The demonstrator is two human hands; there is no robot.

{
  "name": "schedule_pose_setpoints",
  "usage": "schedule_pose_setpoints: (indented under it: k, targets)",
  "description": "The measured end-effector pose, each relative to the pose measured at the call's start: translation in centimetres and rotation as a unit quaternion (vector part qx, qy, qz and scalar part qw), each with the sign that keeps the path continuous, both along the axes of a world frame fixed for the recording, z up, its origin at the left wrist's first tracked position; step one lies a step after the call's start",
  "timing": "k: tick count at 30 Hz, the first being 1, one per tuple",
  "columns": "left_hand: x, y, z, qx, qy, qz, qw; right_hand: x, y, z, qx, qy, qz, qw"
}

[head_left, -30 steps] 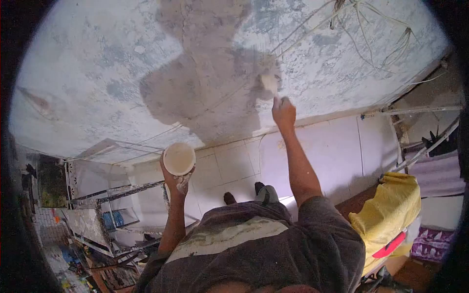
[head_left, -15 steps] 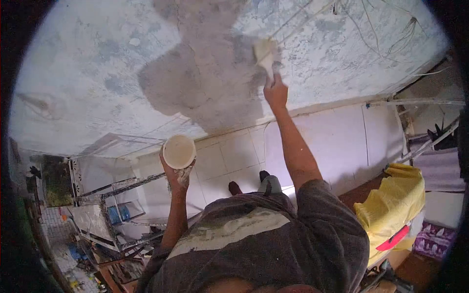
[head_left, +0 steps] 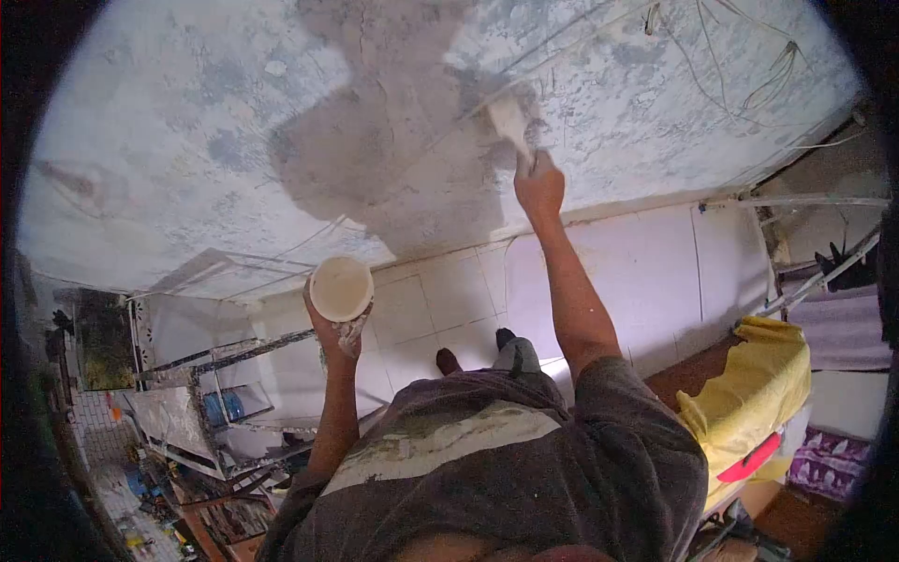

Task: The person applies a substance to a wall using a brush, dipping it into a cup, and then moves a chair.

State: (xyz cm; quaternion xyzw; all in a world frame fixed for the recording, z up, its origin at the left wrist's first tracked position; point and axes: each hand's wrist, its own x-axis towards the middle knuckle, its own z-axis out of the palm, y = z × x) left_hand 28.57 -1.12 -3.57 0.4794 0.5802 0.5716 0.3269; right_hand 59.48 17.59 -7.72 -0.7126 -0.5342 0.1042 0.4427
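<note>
Closest to the camera is the person's grey shirt [head_left: 506, 478], streaked with pale smears across the chest, and past it two dark shoes [head_left: 478, 351] stand on white tiled flooring [head_left: 646, 281]. The left hand [head_left: 335, 328] is raised at chest height with its fingers wrapped under and around a small round tub [head_left: 342, 288] of pale paste, gripping it firmly so that its open mouth faces the camera. The two hands are well apart. The right hand [head_left: 539, 184] is stretched out farther on a straight arm, closed around the handle of a brush [head_left: 511, 122], whose pale, paste-laden head is pressed against the rough wall [head_left: 169, 140]. The brush head sits at the right edge of a large darker grey patch [head_left: 393, 159] on that mottled white and blue-grey surface. Thin wires [head_left: 740, 56] trail across the wall to the upper right. To the right lies a yellow cloth [head_left: 749, 403], and to the left a metal rack [head_left: 215, 393] stands above scattered clutter.
</note>
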Motion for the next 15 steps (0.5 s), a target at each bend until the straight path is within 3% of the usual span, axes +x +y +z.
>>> schedule_pose_setpoints:
  k: [2, 4, 7, 8, 10, 12, 15]
  targets:
    - [-0.6, -0.2, -0.2, 0.002, -0.062, -0.011, 0.998, -0.1, 0.1, 4.1, 0.029, 0.013, 0.009, 0.999]
    - [-1.2, -0.4, -1.1, 0.002, -0.034, -0.009, 0.999, -0.9, 0.0, 7.3, 0.128, 0.068, 0.025, 0.989]
    - [-0.9, -0.8, -0.9, -0.006, -0.030, 0.001, 1.000, -1.8, 1.9, 6.2, 0.137, 0.092, 0.001, 0.986]
    - [-0.7, -0.8, -0.5, -0.014, -0.055, 0.008, 0.998, -1.9, 2.7, 3.8, 0.137, 0.095, 0.002, 0.986]
    - [-1.1, -0.9, -0.7, 0.006, -0.032, 0.002, 0.999, -2.0, 4.3, -3.7, 0.107, -0.019, -0.023, 0.994]
    - [-1.7, -1.1, -1.0, 0.026, -0.009, -0.001, 1.000, -2.9, 2.1, -7.2, -0.043, 0.007, -0.030, 0.999]
    - [-2.2, -1.3, -1.1, 0.011, -0.024, 0.005, 1.000, -2.7, 0.1, -15.1, -0.179, -0.017, 0.020, 0.983]
